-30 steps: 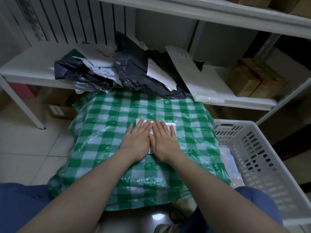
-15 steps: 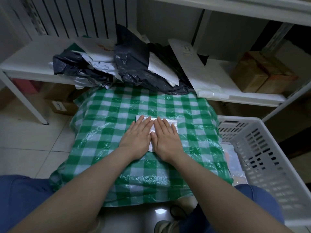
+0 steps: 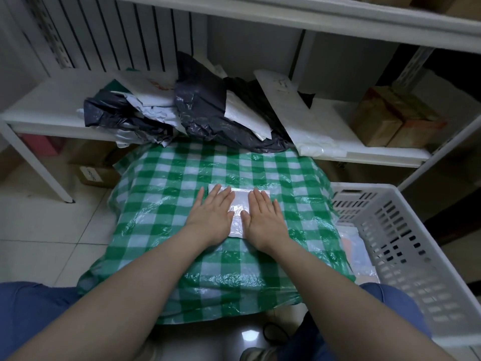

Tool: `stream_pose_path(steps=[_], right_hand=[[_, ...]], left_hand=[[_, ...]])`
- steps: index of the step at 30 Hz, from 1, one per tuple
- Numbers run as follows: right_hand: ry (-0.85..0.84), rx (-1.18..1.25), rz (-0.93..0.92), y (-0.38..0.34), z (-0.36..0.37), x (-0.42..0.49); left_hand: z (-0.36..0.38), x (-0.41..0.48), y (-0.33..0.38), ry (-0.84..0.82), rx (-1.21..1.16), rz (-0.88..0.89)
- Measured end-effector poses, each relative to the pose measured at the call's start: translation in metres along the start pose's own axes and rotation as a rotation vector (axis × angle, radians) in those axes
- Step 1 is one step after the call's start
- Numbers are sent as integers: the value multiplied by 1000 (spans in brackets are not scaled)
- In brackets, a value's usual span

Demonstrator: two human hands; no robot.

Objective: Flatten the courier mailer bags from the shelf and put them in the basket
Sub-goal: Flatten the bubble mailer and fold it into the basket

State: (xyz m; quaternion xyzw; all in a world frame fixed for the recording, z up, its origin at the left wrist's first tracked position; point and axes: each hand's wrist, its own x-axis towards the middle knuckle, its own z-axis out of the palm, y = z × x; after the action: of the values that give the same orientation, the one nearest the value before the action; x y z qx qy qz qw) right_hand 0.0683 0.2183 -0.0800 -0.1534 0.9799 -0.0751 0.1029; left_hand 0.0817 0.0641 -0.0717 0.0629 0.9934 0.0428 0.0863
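The small white mailer bag (image 3: pixel 238 212) lay flat near the middle of the green checked cover (image 3: pixel 182 178). The left hand (image 3: pixel 212 216) and right hand (image 3: pixel 264 217) both pressed on it, palms down, fingers straight, gripping nothing. The bag's outer ends were hidden under the palms (only the strip between the hands and its far edge showed). The white basket (image 3: pixel 406 230), beside the cover's right edge, held pale flat bags (image 3: pixel 356 246), hard to make out. Crumpled dark and white bags (image 3: pixel 203 110) were heaped on the shelf (image 3: pixel 39 105) beyond.
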Motion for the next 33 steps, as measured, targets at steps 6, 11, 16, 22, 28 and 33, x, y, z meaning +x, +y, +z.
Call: stream_pose_path(steps=[6, 11, 16, 22, 28, 33], right_hand=[[-4, 22, 21, -1, -1, -5], [-7, 26, 13, 2, 1, -2], [-27, 45, 6, 3, -2, -1], [191, 154, 5, 22, -27, 9], [265, 168, 231, 55, -62, 47], [247, 155, 346, 88, -78, 88]], left_hand=[[0, 0, 7, 26, 73, 125], [0, 0, 6, 12, 66, 133], [-10, 1, 9, -68, 66, 120], [-32, 18, 14, -42, 37, 97], [-44, 59, 32, -48, -82, 112], [-37, 99, 43, -59, -146, 123]])
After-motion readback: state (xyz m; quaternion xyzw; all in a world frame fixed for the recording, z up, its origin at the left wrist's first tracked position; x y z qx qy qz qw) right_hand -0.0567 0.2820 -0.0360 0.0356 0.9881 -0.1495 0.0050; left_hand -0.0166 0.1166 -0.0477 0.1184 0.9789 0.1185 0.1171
